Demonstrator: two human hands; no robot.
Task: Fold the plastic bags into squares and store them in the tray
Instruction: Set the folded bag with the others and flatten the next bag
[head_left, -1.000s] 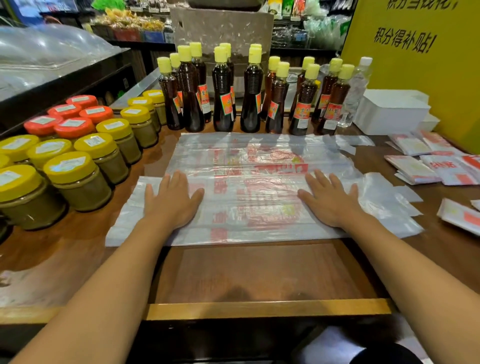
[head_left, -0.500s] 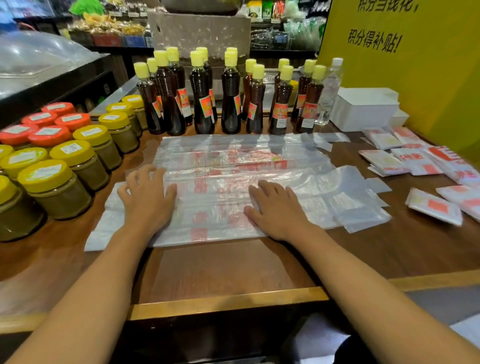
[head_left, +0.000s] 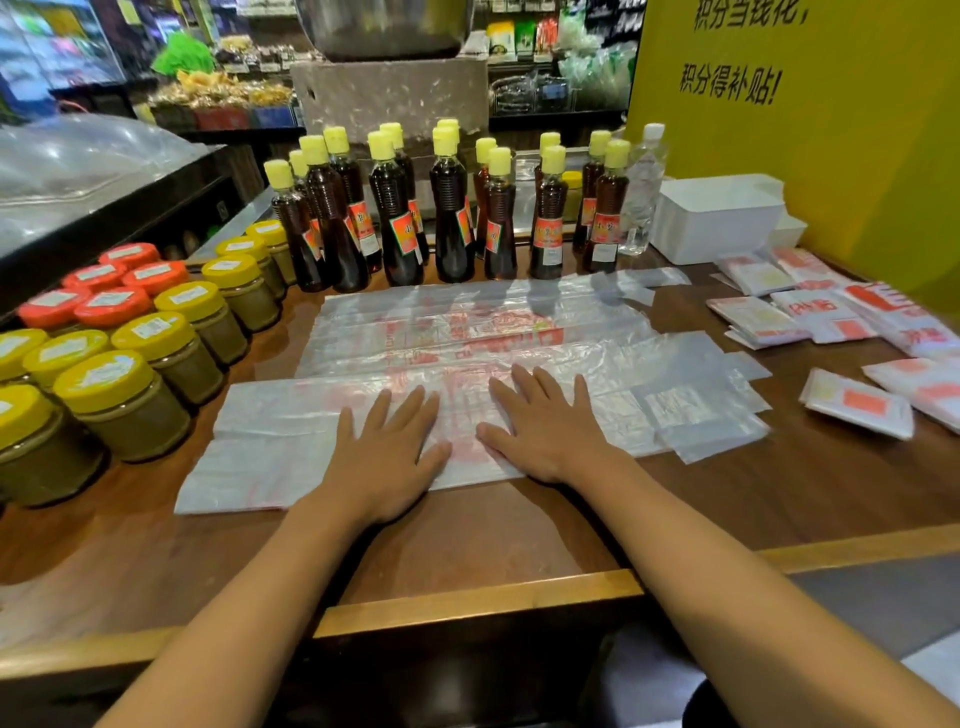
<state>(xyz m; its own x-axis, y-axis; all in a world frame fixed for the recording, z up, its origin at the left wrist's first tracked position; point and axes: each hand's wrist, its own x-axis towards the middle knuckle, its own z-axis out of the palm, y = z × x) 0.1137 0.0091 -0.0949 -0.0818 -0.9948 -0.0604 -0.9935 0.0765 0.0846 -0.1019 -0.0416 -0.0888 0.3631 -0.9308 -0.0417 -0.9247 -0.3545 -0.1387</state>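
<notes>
A long translucent plastic bag (head_left: 291, 431) with red print lies as a flat strip across the wooden table, nearest to me. My left hand (head_left: 387, 457) and my right hand (head_left: 540, 423) press flat on its middle, side by side, fingers straight. More flat bags (head_left: 467, 322) lie just behind it. Several bags folded into squares (head_left: 758, 319) lie at the right. The white tray (head_left: 719, 218) stands at the back right by the yellow wall.
A row of dark sauce bottles (head_left: 452, 218) with yellow caps stands behind the bags. Jars (head_left: 124, 400) with yellow and orange lids crowd the left side. The table's front edge (head_left: 478, 597) runs close below my wrists. A clear water bottle (head_left: 641, 192) stands beside the tray.
Both hands have slid inward along the bag, from wide apart to nearly touching at its middle. The camera view has shifted slightly.
</notes>
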